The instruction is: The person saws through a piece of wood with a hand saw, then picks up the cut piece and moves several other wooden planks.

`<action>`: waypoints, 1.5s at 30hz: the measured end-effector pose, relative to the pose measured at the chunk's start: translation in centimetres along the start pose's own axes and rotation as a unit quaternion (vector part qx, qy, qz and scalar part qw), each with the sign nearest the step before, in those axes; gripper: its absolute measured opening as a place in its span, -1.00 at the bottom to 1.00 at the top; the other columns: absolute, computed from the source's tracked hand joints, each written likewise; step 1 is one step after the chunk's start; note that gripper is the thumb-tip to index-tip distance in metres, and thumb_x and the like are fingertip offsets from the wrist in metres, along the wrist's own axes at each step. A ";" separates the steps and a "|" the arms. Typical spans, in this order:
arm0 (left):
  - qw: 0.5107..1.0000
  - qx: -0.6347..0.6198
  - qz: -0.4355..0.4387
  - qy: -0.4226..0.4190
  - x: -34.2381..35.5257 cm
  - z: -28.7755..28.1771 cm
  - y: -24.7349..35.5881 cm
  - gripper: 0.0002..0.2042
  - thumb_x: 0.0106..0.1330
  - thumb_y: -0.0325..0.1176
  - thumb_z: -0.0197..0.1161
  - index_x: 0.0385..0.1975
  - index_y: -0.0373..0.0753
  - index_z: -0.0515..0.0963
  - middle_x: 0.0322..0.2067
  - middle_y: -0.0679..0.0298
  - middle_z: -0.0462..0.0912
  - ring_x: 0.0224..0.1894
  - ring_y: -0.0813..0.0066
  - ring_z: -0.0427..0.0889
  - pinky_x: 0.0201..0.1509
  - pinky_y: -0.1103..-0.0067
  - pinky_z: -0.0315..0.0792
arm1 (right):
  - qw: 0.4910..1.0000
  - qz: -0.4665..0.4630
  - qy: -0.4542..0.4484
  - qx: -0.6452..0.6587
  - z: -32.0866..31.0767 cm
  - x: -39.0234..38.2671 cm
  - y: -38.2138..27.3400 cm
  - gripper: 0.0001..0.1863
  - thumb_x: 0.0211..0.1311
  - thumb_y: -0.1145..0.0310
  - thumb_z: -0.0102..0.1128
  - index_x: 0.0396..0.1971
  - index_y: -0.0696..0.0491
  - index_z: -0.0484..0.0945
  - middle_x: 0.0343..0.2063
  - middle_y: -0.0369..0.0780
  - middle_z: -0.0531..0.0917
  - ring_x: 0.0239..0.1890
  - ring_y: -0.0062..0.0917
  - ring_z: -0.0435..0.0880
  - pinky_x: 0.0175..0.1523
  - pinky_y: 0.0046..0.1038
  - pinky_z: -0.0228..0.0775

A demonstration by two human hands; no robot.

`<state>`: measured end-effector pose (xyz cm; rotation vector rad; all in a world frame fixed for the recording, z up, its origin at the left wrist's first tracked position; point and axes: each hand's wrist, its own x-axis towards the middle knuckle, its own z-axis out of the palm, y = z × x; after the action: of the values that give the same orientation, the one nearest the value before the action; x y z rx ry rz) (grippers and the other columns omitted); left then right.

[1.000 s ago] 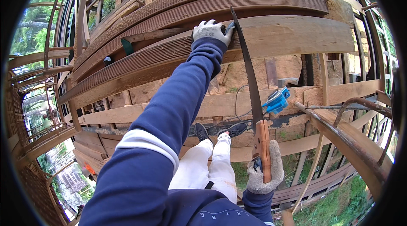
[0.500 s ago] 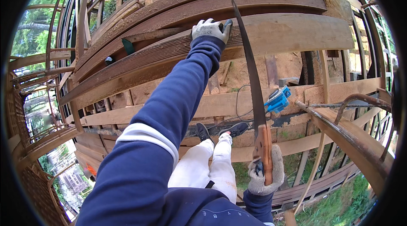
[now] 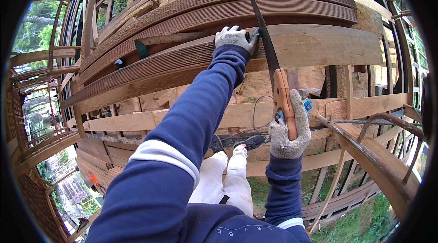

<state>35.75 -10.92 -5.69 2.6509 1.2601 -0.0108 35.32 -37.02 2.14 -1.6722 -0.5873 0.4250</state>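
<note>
Gripping the saw [image 3: 273,63] in my right hand [image 3: 301,130].
Left hand [image 3: 232,38] bent over ribbed board's [image 3: 173,62] edge, closure unclear; blade [image 3: 263,28] dark.

free: above pale plank [image 3: 328,44], right of saw [image 3: 265,33] | obstacle: left hand [image 3: 234,38], saw's left

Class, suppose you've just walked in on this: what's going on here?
The right gloved hand grips a handsaw by its wooden handle, blade pointing away over the boards. The left gloved hand rests on a grooved board, thumb close to the blade. A smooth, paler plank lies to the blade's right. Whether the teeth touch wood can't be told. A blue tool shows partly behind the right hand.
</note>
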 end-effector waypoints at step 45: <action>1.000 0.019 0.005 0.011 -0.1 0.2 -0.4 -0.44 0.44 0.27 -0.04 -0.13 -0.03 0.76 -0.15 0.25 0.70 0.04 0.21 0.60 0.19 0.28 0.40 | 0.994 0.108 0.001 -0.012 -6.2 -13.1 -0.6 -0.33 0.22 0.33 0.25 0.31 0.32 0.39 0.23 0.06 0.55 0.18 -0.30 0.62 0.14 -0.40 0.54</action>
<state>35.45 -10.78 -5.95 2.6975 1.2652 -0.0029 28.34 -49.63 3.26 -1.7667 -0.4114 0.5733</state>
